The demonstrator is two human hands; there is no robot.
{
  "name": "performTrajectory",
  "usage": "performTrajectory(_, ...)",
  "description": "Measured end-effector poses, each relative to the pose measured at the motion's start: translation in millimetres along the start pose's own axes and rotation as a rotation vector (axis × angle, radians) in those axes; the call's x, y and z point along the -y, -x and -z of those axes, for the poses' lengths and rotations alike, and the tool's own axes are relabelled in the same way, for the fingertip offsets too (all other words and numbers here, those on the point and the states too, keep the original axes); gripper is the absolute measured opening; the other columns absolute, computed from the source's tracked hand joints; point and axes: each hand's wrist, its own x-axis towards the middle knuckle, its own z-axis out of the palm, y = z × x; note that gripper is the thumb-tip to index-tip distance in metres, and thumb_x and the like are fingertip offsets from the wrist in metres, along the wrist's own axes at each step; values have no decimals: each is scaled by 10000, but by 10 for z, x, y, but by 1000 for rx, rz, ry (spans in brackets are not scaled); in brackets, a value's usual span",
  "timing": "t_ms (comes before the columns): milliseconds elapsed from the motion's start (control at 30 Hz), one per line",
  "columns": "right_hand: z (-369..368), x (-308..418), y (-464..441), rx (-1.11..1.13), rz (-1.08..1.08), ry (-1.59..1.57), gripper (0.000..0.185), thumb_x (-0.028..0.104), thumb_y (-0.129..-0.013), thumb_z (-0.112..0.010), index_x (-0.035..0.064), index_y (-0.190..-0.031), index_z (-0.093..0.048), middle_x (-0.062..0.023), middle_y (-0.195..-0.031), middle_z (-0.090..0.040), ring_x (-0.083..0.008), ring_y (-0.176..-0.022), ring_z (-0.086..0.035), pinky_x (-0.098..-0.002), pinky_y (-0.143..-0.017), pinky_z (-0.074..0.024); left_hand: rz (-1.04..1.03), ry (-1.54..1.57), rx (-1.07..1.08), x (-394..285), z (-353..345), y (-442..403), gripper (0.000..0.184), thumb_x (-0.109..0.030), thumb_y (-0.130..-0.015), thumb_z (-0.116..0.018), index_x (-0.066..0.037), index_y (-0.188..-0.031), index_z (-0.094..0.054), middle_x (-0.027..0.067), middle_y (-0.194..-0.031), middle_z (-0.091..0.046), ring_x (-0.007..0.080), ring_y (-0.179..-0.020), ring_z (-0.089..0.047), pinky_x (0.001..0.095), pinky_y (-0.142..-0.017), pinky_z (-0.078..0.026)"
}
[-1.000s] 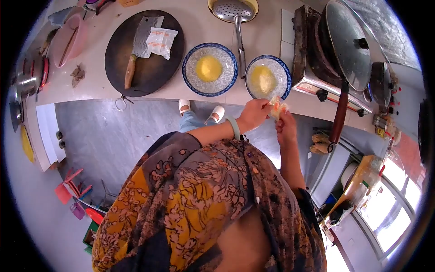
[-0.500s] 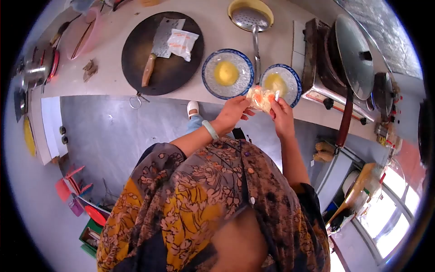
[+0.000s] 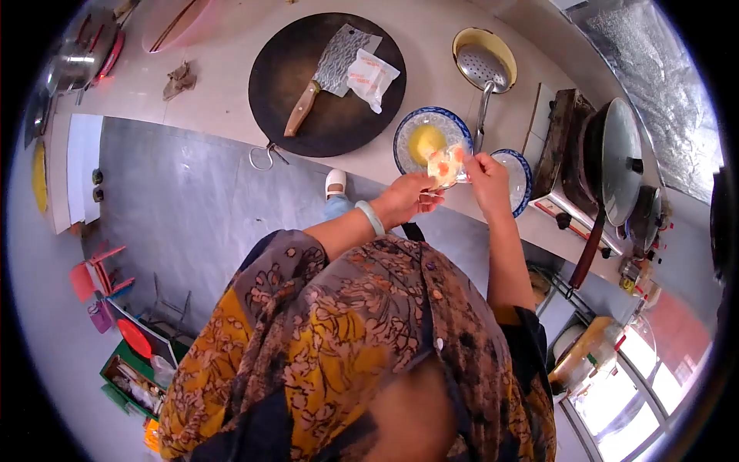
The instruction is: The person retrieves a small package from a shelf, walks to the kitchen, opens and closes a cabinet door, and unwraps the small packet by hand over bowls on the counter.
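Note:
My left hand (image 3: pixel 411 198) and my right hand (image 3: pixel 488 179) both grip a small clear packet (image 3: pixel 445 165) with orange marks, one at each end. The packet is over the front edge of a blue-rimmed bowl (image 3: pixel 412 123) that has something yellow in it. To the right, a second blue-rimmed bowl (image 3: pixel 520 181) is partly hidden by my right hand. On a round black board (image 3: pixel 269 85) lie a cleaver (image 3: pixel 339 73) with a wooden handle and a white packet (image 3: pixel 373 79) overlapping its blade.
Behind the bowls, a slotted ladle (image 3: pixel 483 65) rests in a yellow-rimmed bowl (image 3: pixel 504 48). A stove (image 3: pixel 556 146) with a lidded pan (image 3: pixel 622 150) stands at the right, its handle sticking out past the counter edge. A pink basin (image 3: pixel 181 35) is at the back left.
The view has shifted, so the counter items appear further right. Both hands and the small packet have moved from the right bowl to the front of the left bowl.

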Motion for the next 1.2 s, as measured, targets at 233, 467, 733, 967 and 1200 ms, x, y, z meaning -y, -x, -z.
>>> performTrajectory(233, -25, -66, -13, -28, -23, -103, 305, 258, -902, -598, 15, -721, -568, 13, -607, -495, -65, -579, -440, -243, -531, -368, 42, 37, 18, -4, 101, -51, 209, -261, -931, -583, -71, -1003, -536, 50, -917, -580, 172, -839, -607, 311, -703, -499)
performTrajectory(467, -50, -21, 6, -37, -68, -159, 298, 252, -909, -597, 18, -728, -568, 31, -634, -485, -52, -595, -425, -224, -545, -367, 27, 40, 45, 12, 158, -80, 192, -256, -946, -562, -70, -987, -541, 44, -894, -587, 136, -805, -598, 281, -707, -505)
performTrajectory(733, -38, -157, -9, -16, 16, -83, 294, 254, -895, -616, 13, -734, -564, 32, -636, -485, -50, -592, -409, -222, -536, -348, -43, 11, 48, 106, 111, -176, 201, -252, -948, -561, -53, -925, -563, 44, -842, -611, 131, -745, -598, 260, -690, -510)
performTrajectory(967, -75, -177, -62, 8, 43, -51, 295, 253, -898, -610, 7, -742, -563, 21, -631, -485, -66, -596, -419, -239, -547, -364, -72, 35, 3, 185, 128, -277, 210, -253, -955, -548, -45, -927, -559, 47, -857, -610, 139, -758, -598, 266, -708, -513)
performTrajectory(1200, -31, -239, -71, -20, 10, -106, 271, 242, -905, -598, 26, -742, -579, 33, -625, -479, -52, -578, -416, -220, -531, -344, -79, 6, -57, 188, 45, -231, 221, -264, -951, -552, -43, -953, -558, 53, -883, -600, 142, -771, -594, 274, -733, -513)
